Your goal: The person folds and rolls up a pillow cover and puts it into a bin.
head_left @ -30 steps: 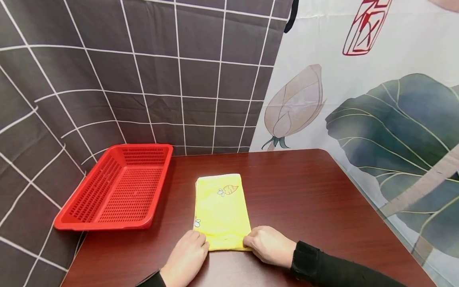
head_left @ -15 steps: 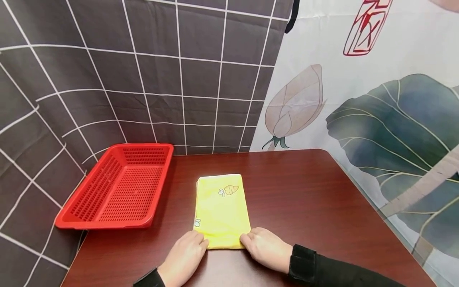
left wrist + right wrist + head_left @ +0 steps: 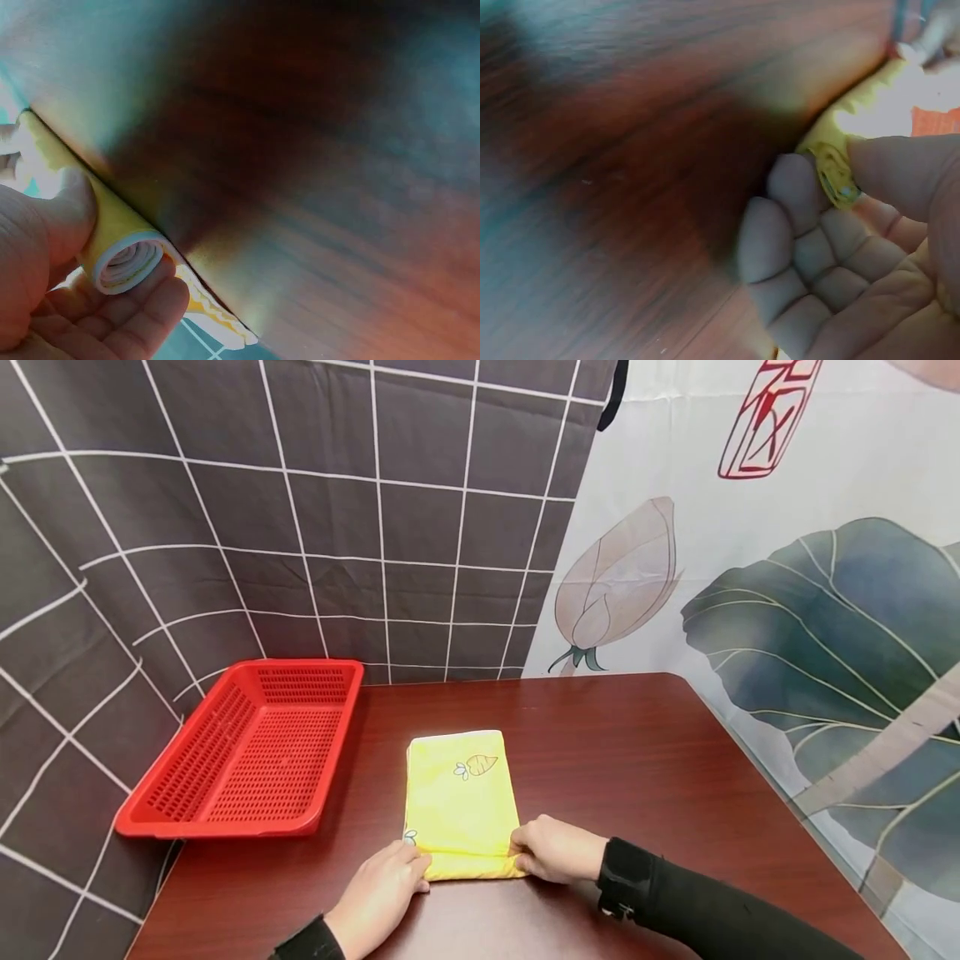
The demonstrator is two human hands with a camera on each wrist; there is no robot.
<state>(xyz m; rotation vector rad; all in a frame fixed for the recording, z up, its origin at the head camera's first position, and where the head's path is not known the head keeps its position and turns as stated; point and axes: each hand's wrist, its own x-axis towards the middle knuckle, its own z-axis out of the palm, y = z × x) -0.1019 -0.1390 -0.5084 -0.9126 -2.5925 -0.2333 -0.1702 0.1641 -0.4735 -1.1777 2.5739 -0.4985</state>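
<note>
A folded yellow cloth (image 3: 461, 793) with a printed carrot lies on the table, its near edge rolled up. My left hand (image 3: 386, 887) grips the left end of that roll. In the left wrist view the roll (image 3: 112, 217) shows a white-edged spiral end, with the thumb over it and fingers beneath. At the other end, my right hand (image 3: 558, 850) pinches the roll between thumb and fingers. The right wrist view shows the yellow rolled end (image 3: 836, 176) against the thumb, and part of the left hand beyond.
A red plastic basket (image 3: 330, 777) with perforated walls stands at the table's left side. The brown wooden table (image 3: 637, 760) meets a grey checked curtain (image 3: 420, 527) behind and a white flower-printed curtain (image 3: 637, 460) at the right.
The near roll now stands out as a thicker band. The far edge of the cloth has shifted slightly towards me, and my right hand has moved a little farther from me.
</note>
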